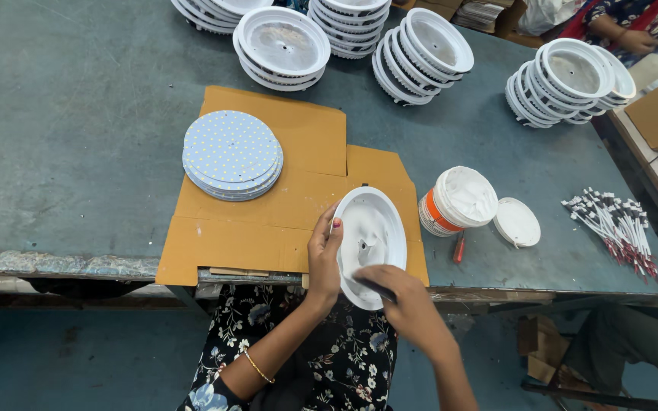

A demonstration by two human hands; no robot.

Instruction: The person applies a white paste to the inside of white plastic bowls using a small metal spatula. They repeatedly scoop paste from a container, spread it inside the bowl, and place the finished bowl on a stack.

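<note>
While the left hand [324,255] grips the rim of a white round housing [371,232] on cardboard [268,228] at the tabletop's [78,152] near edge, the right hand's [405,301] fingers pinch a dark tool [375,288] inside it.

white dish [372,236], brown cardboard [268,228], orange-banded tub [458,202]

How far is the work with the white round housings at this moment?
Done: nothing finished can be told apart. In hand: the left hand steadies one white housing on the cardboard sheet while the right hand works inside it with a dark tool. Left: stacked housings, the disc stack, wire leads.
</note>
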